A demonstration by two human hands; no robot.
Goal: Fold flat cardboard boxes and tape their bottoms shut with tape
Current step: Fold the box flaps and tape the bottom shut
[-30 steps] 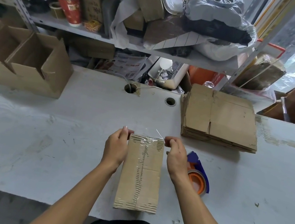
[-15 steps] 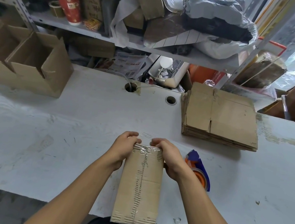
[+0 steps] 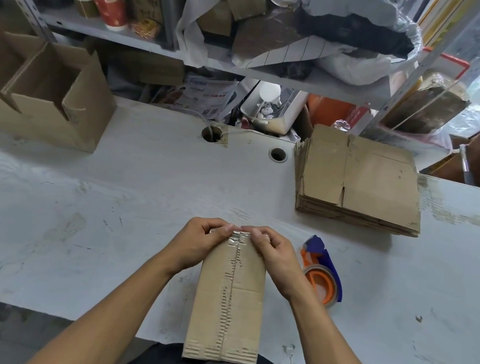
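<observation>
Both the left hand [image 3: 197, 245] and right hand [image 3: 273, 256] curl over the far taped end of the box [image 3: 228, 300], fingertips pressing the tape [image 3: 237, 237]; the tape dispenser [image 3: 322, 275] lies just beside the right hand on the tabletop [image 3: 105, 209].

Far end of the taped box [image 3: 228, 297] hidden under both hands; fingertips of left hand [image 3: 198, 242] and right hand [image 3: 273, 256] curl out of sight over that edge. Right wrist covers part of the tape dispenser [image 3: 323, 269]. Open cartons [image 3: 38, 95] cut off by left edge. Shelf [image 3: 147, 42] clutter blurred.
</observation>
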